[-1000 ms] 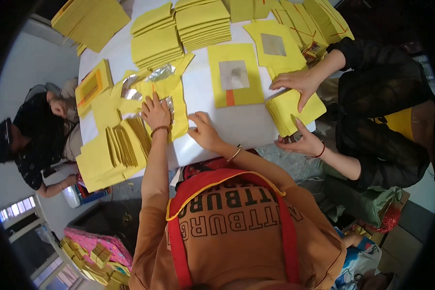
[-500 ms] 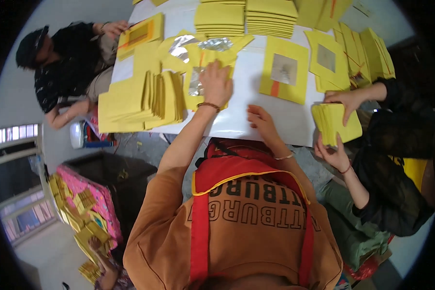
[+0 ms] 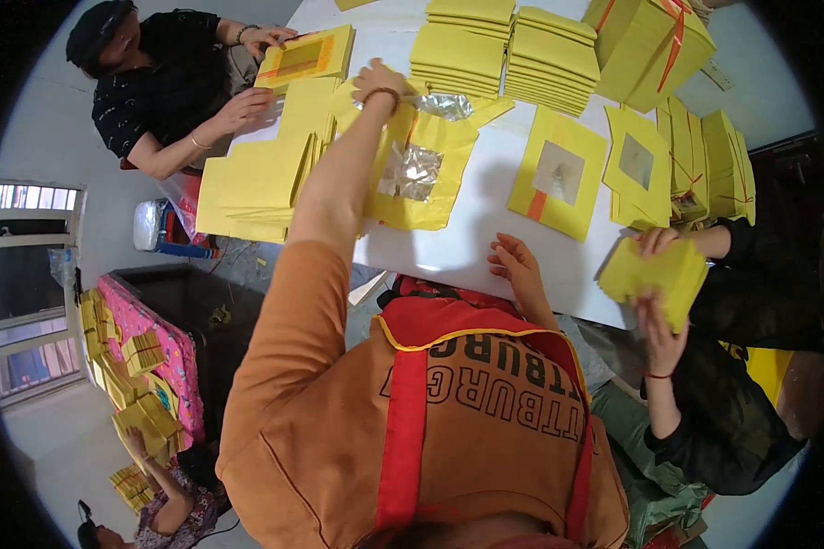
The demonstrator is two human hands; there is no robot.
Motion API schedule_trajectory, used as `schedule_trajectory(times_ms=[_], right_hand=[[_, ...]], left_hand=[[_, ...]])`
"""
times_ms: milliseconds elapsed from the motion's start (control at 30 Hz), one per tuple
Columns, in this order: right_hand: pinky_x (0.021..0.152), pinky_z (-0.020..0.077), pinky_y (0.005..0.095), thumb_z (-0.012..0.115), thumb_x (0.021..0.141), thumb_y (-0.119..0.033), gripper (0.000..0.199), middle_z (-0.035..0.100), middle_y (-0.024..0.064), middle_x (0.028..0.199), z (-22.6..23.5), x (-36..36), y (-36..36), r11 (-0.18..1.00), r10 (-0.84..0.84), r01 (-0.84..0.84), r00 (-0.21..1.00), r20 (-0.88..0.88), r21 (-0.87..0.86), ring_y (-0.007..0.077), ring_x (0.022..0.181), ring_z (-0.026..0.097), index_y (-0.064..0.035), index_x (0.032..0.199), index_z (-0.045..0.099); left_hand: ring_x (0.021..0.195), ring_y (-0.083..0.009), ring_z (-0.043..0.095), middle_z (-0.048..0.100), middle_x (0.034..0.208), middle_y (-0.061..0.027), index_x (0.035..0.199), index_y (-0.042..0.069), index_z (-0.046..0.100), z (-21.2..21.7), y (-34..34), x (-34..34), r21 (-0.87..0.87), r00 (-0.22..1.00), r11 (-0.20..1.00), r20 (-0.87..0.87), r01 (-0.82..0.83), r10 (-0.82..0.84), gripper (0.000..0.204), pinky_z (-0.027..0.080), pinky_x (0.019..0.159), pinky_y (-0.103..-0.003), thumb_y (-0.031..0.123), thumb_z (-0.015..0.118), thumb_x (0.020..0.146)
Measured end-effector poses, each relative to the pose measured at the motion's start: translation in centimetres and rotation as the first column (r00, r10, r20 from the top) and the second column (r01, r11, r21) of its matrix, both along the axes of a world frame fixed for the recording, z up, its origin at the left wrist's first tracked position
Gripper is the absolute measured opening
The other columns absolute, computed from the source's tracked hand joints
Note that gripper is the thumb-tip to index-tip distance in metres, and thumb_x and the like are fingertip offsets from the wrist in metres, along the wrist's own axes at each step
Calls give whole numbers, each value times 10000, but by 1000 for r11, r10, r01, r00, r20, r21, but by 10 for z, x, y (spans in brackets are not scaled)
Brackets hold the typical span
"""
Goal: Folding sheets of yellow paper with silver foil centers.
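Observation:
My left hand (image 3: 378, 82) reaches far across the white table, its fingers spread over a yellow paper piece (image 3: 346, 108) among overlapping ones. In front of me lies a yellow paper bag blank (image 3: 435, 197) with a shiny clear window (image 3: 412, 174). Beyond it, partly covered, is another piece with a shiny window (image 3: 444, 106). My right hand (image 3: 519, 267) hovers at the near table edge, fingers loosely bent and apart, holding nothing. To its upper right lies a flat yellow envelope (image 3: 531, 178) with a grey window and an orange strip.
Yellow stacks (image 3: 458, 55) fill the far side, and another pile (image 3: 247, 197) lies left. Tied bundles (image 3: 696, 156) stand at right. A co-worker at left handles a windowed stack (image 3: 307, 59); one at right holds yellow envelopes (image 3: 655, 274). A dark bin (image 3: 197, 320) is behind left.
My left hand has moved from the near windowed blank to the far-left pieces, uncovering its window. My right hand stays near the edge. The right co-worker's envelopes have tilted.

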State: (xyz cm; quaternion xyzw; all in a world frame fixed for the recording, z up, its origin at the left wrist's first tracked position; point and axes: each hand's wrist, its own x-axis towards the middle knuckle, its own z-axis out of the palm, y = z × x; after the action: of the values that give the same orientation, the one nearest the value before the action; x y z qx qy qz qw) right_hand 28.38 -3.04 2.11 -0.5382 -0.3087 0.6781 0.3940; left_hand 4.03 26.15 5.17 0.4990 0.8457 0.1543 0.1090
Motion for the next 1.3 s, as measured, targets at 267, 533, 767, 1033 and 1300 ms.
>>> schedule_trajectory(times_ms=[267,533,767,1033,1300], right_hand=[[710,419,248,503,836,-181,327,512,62,1010,-5,-10,18,993,98,-97,995,9,-74,128,834,503,-41,1130,466],[709,411,243,504,831,-169,318,516,58,1001,-2,-12,39,995,86,-84,996,25,-52,125,836,500,-42,1121,474],[715,411,257,509,831,-196,331,519,64,1047,18,-11,63,987,153,-156,985,78,28,126,875,505,-56,1129,476],[930,301,353,620,751,-245,683,341,148,1263,63,-34,105,897,105,-116,993,49,426,235,1160,332,-34,1283,247],[998,222,355,674,704,-197,933,207,178,1342,53,-13,94,952,-75,149,961,-266,269,251,1247,219,-50,1335,2]], left_hand=[[1135,-331,394,402,1227,-213,1255,45,335,-74,77,-124,-406,881,803,7,435,-474,727,338,930,-389,497,541,724],[698,-92,535,576,747,17,928,77,600,20,81,-136,-166,765,864,563,476,-314,258,421,603,-223,139,669,687],[697,-61,534,564,834,16,978,43,551,99,38,-162,362,282,829,818,426,-502,190,428,617,-176,86,579,795],[857,-148,573,566,966,-73,1078,24,451,131,-32,-72,428,-75,867,903,255,-423,295,485,750,-264,29,541,798],[824,-194,585,552,962,-135,1098,3,389,76,-111,24,229,-216,962,957,151,-194,317,512,717,-297,-4,500,801]])
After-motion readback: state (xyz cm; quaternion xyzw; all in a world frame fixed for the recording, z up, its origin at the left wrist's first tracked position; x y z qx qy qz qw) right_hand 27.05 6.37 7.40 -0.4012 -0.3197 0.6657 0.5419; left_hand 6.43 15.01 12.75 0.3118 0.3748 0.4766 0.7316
